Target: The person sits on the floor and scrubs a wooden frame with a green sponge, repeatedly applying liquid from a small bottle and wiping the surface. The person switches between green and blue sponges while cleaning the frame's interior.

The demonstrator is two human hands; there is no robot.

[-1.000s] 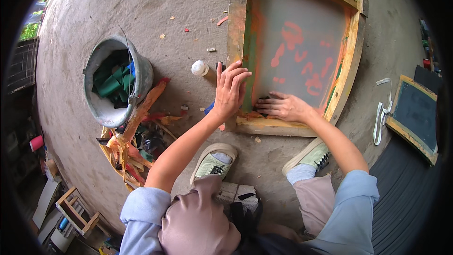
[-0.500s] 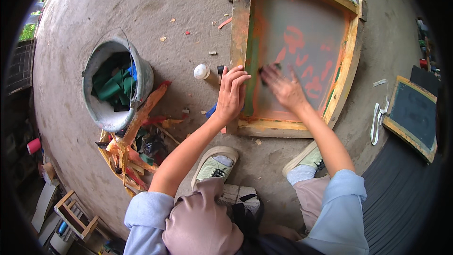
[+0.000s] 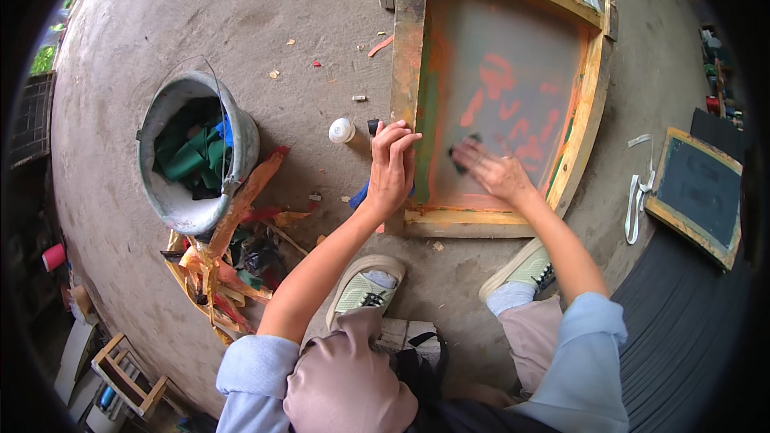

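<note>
A wooden screen-printing frame [image 3: 592, 112] lies in front of me, its greyish mesh [image 3: 473, 36] marked with orange shapes and orange and green stains along the edges. My left hand [image 3: 391, 164] has its fingers bent over the frame's left rail near the lower corner. Over the mesh, my right hand [image 3: 501, 176] presses a small dark rag [image 3: 465, 150] against the lower middle, fingers together on top of it. Motion blurs these fingertips, and most of the rag is hidden beneath them.
Left stands a metal bucket [image 3: 249, 140] holding dark green cloth, with torn orange-stained scraps [image 3: 212, 277] beside it. A white-capped bottle [image 3: 342, 130] stands near the frame. A smaller dark screen [image 3: 706, 188] and white strap [image 3: 635, 204] lie right. My shoes flank the frame's near edge.
My right hand has slid the rag toward me and slightly right across the mesh. The left hand stays at the frame's left rail.
</note>
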